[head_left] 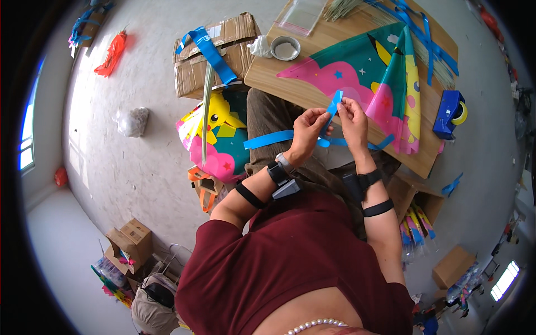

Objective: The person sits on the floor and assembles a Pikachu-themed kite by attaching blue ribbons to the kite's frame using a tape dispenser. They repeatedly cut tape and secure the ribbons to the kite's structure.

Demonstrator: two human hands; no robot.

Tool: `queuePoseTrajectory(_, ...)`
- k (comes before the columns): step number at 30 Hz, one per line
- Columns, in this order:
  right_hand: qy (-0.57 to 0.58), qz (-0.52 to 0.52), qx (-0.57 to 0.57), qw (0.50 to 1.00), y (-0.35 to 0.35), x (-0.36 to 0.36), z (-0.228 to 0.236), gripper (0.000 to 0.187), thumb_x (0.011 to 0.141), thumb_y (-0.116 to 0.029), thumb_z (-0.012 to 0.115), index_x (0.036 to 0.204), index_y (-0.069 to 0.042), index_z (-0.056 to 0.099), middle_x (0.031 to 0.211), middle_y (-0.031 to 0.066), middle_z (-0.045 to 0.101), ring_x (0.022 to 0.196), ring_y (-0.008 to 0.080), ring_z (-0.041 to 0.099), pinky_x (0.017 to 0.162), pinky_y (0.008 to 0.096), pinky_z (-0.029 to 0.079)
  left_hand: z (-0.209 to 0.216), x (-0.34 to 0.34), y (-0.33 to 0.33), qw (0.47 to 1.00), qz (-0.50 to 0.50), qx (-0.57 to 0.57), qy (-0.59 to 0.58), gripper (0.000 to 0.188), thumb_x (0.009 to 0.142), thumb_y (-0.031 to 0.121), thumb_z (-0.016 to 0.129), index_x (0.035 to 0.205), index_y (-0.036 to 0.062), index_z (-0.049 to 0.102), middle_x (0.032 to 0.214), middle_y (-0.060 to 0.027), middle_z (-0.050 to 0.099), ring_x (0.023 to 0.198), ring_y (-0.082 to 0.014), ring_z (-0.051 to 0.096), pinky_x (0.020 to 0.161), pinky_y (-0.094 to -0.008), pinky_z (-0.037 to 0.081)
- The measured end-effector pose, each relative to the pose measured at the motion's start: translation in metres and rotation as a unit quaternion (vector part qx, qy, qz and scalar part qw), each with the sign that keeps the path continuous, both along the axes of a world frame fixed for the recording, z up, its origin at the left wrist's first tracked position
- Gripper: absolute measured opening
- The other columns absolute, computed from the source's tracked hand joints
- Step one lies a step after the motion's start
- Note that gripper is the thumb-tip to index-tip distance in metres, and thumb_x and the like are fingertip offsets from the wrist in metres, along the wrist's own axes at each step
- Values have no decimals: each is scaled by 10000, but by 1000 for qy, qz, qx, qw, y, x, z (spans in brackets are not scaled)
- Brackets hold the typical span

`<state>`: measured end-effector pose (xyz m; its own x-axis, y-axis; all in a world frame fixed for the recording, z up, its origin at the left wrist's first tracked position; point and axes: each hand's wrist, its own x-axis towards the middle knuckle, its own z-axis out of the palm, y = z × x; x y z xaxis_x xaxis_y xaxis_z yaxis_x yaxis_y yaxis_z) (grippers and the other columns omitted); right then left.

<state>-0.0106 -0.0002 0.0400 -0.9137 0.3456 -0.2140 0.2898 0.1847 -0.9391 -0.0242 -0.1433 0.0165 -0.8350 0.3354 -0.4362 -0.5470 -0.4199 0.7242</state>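
Note:
Above my lap, at the table's near edge, both hands pinch a shiny blue plastic strip (333,109). My left hand (308,133) is closed on its lower part, thumb against fingers. My right hand (353,120) grips it near the upper end. Blue lengths trail out to the left over my trousers and to the right below my right hand. Just beyond my hands a folded kite sail (329,64) lies on the wooden table (262,79). It is teal, pink and yellow, with stars and part of a cartoon figure.
A cardboard box (237,33) with a blue strip on top stands left of the table. Another printed kite sail (220,125) hangs beside my leg. The table also bears a small round bowl (285,48), clear bags (300,15), thin sticks (341,8) and a blue tape dispenser (448,114).

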Motion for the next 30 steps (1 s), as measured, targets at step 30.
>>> queuePoseTrajectory(30, 69, 180, 544, 816, 36, 23, -19, 457, 986, -187, 538, 1420, -56, 485, 1439, 126, 491, 1343, 282, 452, 1168, 546, 261, -32, -58, -24, 983, 95, -160, 9, 192, 963, 153, 673, 1007, -26, 619, 813, -82, 689, 613, -155, 672, 540, -255, 540)
